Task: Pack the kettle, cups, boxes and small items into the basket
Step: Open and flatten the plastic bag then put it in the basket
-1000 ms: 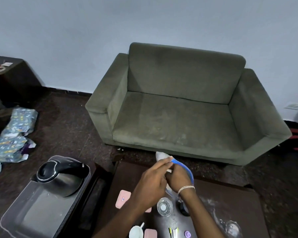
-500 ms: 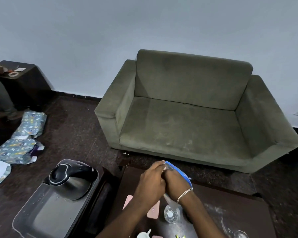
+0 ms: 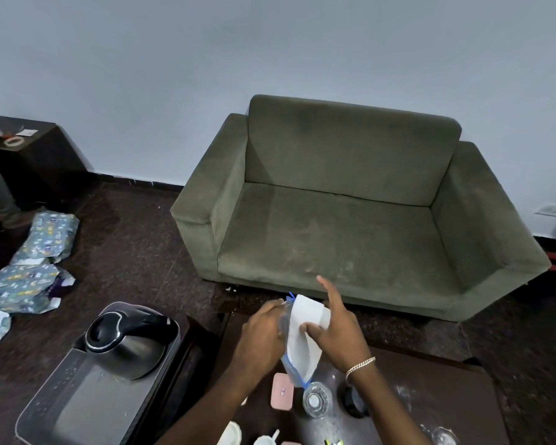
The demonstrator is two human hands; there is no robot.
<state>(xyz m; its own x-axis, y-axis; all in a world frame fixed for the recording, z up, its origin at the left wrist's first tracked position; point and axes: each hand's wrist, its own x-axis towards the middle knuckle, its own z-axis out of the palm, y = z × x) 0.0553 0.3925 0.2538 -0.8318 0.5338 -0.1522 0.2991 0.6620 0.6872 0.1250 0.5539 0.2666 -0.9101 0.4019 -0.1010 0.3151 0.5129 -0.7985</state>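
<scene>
A steel kettle (image 3: 127, 343) with a black lid and handle sits in the far end of the grey basket (image 3: 71, 419) at the lower left. Both hands hold a clear zip bag (image 3: 302, 345) with a blue seal and white paper inside, upright above the dark table (image 3: 437, 399). My left hand (image 3: 264, 335) grips its left edge. My right hand (image 3: 337, 332) pinches its right side, forefinger stretched out. Below the bag lie a pink box (image 3: 282, 395), a clear glass cup (image 3: 316, 403) and a dark round item (image 3: 355, 401). White cups (image 3: 265, 440) show at the bottom edge.
A green sofa (image 3: 350, 226) stands beyond the table. Patterned wrapped bundles (image 3: 32, 261) lie on the dark floor at left. A dark side table (image 3: 29, 146) stands in the far left corner, with someone's leg beside it. Another glass (image 3: 443, 436) is at the table's lower right.
The bag has been turned upright and its white paper now shows. My right forefinger has lifted off it. The view has tilted and shifted, so the sofa appears further right.
</scene>
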